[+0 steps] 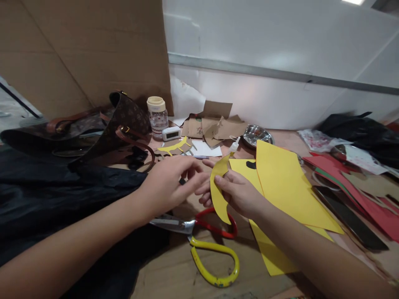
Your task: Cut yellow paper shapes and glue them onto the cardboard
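Observation:
My right hand (pixel 238 192) pinches a yellow crescent-shaped paper cutout (pixel 220 193), thumb on its face and fingers behind it. My left hand (pixel 171 182) is close beside it, fingers curled in and thumb near the right fingertips. A small dark spot shows between its thumb and fingers; what it is, I cannot make out. Below the hands lie scissors (pixel 215 245) with one red and one yellow handle loop, blades pointing left. Sheets of yellow paper (pixel 286 182) lie under and beyond my right forearm. A white-tipped glue bottle (pixel 235 145) appears just behind the cutout.
At left are a brown patterned handbag (pixel 131 120) and dark cloth (pixel 62 195). A jar (pixel 157 118), a small white device (pixel 171 133), cardboard scraps (pixel 215 124) and a metal bowl (pixel 257 136) stand behind. A black phone-like slab (pixel 349 216) and red paper (pixel 358 187) lie right.

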Available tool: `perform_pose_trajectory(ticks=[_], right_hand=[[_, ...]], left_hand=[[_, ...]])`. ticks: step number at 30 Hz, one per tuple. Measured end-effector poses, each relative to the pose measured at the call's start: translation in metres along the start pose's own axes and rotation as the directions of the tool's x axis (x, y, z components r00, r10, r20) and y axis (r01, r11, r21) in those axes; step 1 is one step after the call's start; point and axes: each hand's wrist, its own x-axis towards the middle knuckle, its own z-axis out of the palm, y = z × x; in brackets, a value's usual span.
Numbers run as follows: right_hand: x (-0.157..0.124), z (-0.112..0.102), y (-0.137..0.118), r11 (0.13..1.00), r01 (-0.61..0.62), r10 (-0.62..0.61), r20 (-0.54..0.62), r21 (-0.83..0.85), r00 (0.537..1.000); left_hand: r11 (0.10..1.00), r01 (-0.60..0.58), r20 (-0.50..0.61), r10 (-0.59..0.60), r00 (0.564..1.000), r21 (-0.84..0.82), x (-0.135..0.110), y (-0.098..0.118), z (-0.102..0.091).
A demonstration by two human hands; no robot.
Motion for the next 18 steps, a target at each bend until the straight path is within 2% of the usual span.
perform_pose_trajectory(ticks=[2, 4, 7, 11, 13, 14, 17, 18], right_hand=[[-0.002, 0.005, -0.003, 1.000, 0.013, -0.011, 0.065, -0.025, 0.998], [-0.003, 0.010, -0.006, 0.997, 0.017, -0.009, 0.097, -0.081, 0.995], [-0.003, 0.015, -0.010, 0.983, 0.013, 0.004, 0.096, -0.182, 0.995], [-0.016, 0.009, -0.013, 0.919, 0.057, -0.060, 0.006, -0.390, 0.998], [-0.032, 0.005, -0.014, 0.808, 0.096, -0.109, 0.013, -0.582, 0.994], [-0.041, 0.005, -0.013, 0.702, 0.081, -0.105, 0.010, -0.707, 0.994], [-0.067, 0.010, -0.007, 0.395, -0.061, 0.048, -0.046, -0.917, 0.998], [-0.073, 0.013, -0.003, 0.342, -0.046, 0.061, -0.027, -0.939, 0.998]], left_hand=[[0.980, 0.113, 0.083, -0.100, 0.991, -0.165, 0.004, -0.003, 0.000], [0.933, 0.158, 0.179, -0.104, 0.978, -0.322, 0.006, -0.004, 0.004], [0.846, 0.245, 0.225, -0.152, 0.962, -0.475, 0.004, -0.002, 0.010], [0.624, 0.389, 0.272, -0.278, 0.921, -0.678, 0.001, 0.003, 0.008], [0.545, 0.416, 0.276, -0.323, 0.905, -0.727, 0.000, 0.007, 0.002], [0.524, 0.422, 0.276, -0.335, 0.901, -0.740, 0.000, 0.009, -0.001], [0.469, 0.409, 0.278, -0.325, 0.904, -0.783, -0.001, 0.017, -0.009], [0.451, 0.401, 0.277, -0.317, 0.907, -0.798, -0.001, 0.019, -0.011]])
